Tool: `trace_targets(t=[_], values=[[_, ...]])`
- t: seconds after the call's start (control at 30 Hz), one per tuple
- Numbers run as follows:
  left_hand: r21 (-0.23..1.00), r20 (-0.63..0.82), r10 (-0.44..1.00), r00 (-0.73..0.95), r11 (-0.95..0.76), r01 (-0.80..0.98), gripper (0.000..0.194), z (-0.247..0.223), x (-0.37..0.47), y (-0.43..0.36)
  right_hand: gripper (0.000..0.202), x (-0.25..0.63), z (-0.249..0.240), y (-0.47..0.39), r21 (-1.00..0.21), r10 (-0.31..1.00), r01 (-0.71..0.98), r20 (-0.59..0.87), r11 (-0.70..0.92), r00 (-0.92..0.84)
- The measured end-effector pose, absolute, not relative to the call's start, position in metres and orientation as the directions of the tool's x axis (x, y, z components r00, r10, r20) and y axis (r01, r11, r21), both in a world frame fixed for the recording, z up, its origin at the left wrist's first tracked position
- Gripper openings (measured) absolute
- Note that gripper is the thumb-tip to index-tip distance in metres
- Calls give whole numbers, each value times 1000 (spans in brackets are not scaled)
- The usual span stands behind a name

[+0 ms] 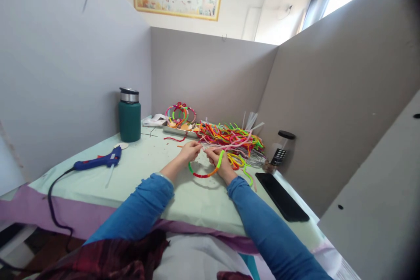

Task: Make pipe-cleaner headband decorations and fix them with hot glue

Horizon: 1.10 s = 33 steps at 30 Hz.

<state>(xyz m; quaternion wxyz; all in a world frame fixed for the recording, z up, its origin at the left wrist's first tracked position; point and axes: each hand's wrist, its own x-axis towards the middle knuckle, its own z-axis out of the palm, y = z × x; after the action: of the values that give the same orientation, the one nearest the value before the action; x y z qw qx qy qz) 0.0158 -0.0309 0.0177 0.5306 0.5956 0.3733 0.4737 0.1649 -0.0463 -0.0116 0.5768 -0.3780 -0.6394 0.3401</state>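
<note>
In the head view, a multicoloured pipe-cleaner ring (pixel 201 176) in green, red, orange and yellow hangs in a curve below my two hands. My left hand (pixel 190 152) is closed, its fingertips pinching at the upper left of the ring. Just across from it, my right hand (pixel 215 157) is closed too, with the ring's bright green end passing in front of its wrist side. The fingertips of both hands almost meet; what exactly lies between them is too small to make out. Beyond my right hand lies a heap of loose pipe cleaners (pixel 226 135).
A metal tray (pixel 177 130) behind the hands bears finished rings (pixel 180 113). On the left are a blue glue gun (pixel 98 160) with a cord and a green bottle (pixel 130 120). A black phone (pixel 282 197) and a clear jar (pixel 280 151) stand right. Grey partitions (pixel 210 70) enclose the table.
</note>
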Motion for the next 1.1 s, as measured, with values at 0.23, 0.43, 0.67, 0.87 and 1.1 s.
trace_targets(t=[0.23, 0.43, 0.67, 0.87, 1.1], values=[[991, 136, 958, 252, -133, -29, 12, 16, 17, -31, 30, 165, -11, -48, -686, 740, 376, 672, 624, -2], [968, 208, 947, 244, -235, 88, 10, 9, 18, -24, 28, 164, -12, -52, -693, 760, 392, 649, 605, -23], [948, 276, 920, 280, -308, 78, 13, 8, 21, -24, 26, 158, -15, -51, -768, 797, 311, 601, 559, 51], [913, 343, 889, 303, -391, 113, 11, 6, 21, -24, 33, 155, -11, -56, -747, 779, 319, 625, 583, 39], [894, 395, 868, 301, -439, 94, 20, 3, 22, -24, 48, 147, -4, -62, -816, 807, 240, 568, 525, 165]])
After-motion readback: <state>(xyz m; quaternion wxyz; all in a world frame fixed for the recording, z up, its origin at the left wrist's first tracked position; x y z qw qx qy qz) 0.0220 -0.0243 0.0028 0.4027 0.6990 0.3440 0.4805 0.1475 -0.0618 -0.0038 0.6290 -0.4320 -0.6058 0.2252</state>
